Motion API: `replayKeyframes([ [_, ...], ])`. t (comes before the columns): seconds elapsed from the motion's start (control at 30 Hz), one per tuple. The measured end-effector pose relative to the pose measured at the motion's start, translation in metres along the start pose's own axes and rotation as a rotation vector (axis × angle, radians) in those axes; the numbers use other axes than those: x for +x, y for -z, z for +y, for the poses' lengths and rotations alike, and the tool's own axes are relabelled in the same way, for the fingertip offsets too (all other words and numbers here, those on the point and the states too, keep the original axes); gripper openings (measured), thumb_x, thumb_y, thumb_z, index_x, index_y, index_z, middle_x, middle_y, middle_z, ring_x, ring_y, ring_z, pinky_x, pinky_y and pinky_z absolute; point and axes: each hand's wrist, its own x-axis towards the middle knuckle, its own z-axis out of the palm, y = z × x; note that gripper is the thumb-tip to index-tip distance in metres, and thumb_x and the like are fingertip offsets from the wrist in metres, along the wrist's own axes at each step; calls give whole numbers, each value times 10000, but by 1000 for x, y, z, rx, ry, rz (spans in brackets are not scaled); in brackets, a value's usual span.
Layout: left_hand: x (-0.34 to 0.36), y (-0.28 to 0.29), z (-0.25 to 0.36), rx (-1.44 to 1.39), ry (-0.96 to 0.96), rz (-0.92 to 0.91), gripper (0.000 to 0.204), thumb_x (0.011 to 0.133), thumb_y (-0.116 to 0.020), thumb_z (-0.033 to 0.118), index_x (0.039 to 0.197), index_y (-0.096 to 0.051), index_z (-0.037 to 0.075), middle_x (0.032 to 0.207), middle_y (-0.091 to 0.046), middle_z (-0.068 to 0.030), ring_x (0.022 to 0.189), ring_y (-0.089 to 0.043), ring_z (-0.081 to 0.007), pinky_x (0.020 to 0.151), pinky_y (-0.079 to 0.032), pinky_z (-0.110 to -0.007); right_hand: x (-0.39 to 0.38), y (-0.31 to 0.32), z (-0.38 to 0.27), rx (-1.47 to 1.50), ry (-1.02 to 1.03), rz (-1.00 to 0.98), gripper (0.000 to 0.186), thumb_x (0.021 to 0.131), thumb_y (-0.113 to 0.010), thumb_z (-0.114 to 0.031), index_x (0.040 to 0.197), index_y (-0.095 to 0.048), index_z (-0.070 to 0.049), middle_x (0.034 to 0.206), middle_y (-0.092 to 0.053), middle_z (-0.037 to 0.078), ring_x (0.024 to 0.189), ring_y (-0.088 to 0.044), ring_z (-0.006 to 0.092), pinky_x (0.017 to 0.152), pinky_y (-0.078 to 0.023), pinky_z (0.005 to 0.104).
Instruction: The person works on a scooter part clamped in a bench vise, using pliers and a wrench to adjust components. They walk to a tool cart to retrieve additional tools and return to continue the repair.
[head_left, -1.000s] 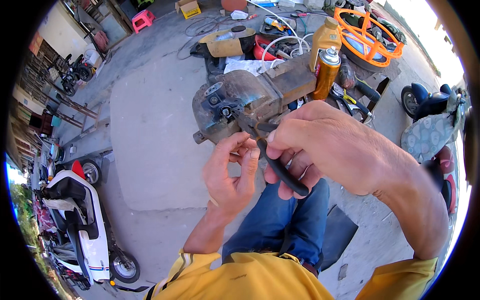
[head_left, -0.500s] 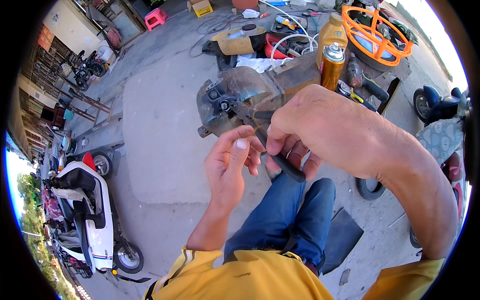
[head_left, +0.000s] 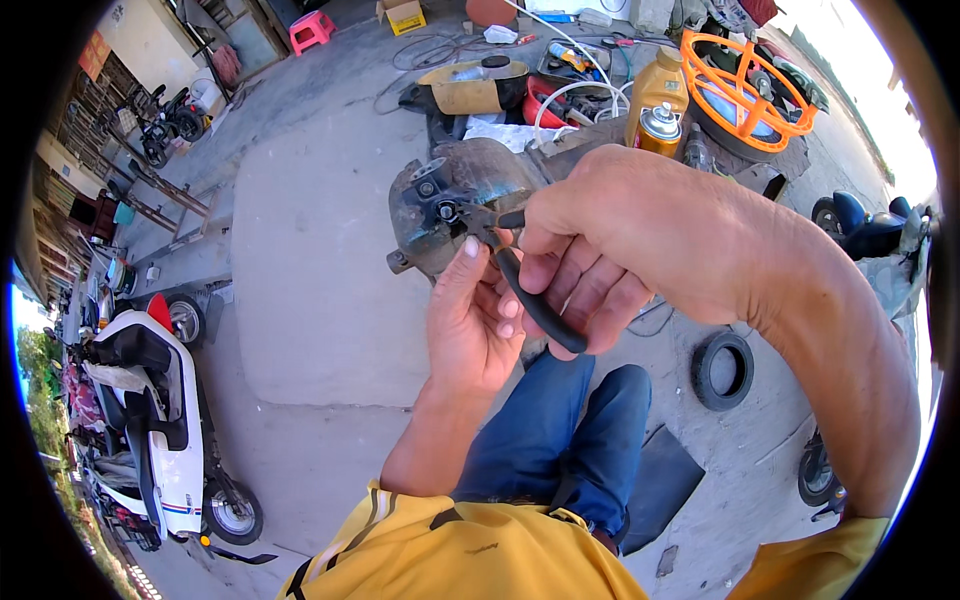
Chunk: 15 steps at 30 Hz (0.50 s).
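My right hand (head_left: 620, 240) grips black-handled pliers (head_left: 520, 280), whose jaws point at a small fitting on a dark, greasy engine part (head_left: 450, 200) lying on the concrete in front of me. Just below the pliers' jaws my left hand (head_left: 475, 320) is raised with its fingers loosely apart, its fingertips touching the pliers' shaft. Whether it pinches any small piece cannot be made out. My blue-trousered leg (head_left: 560, 440) stretches out beneath both hands.
Behind the engine part stand a yellow oil bottle (head_left: 655, 95), a spray can (head_left: 660, 130), cables and an orange frame (head_left: 745, 90). A small tyre (head_left: 722, 370) lies at the right. A white scooter (head_left: 150, 420) is parked at the left, a pink stool (head_left: 312, 30) far back.
Both hands have stayed at the engine part. The pliers have swung so their jaws now reach up-left onto the fitting, and my left hand has dropped slightly under them.
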Motion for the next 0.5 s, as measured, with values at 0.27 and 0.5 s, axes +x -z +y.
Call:
replayKeyframes([
  [0.27,-4,-11,16,-185,119,-63,286,1066,-583,261,1087,-696,0,862,-712,-76,618,-599,-87,450,-464,-200,-6,-15,-19,-17,-60,22,409,917,-530,-241,971,-649,147,859,-722,230,696,-742,266,682,-627,338],
  [0.5,-11,-14,25,-192,190,-14,261,1064,-574,229,1059,-693,-3,826,-711,-68,632,-615,-84,473,-472,-203,-9,-19,-10,-60,50,-13,400,922,-536,-242,965,-653,137,891,-712,235,710,-749,291,651,-633,339],
])
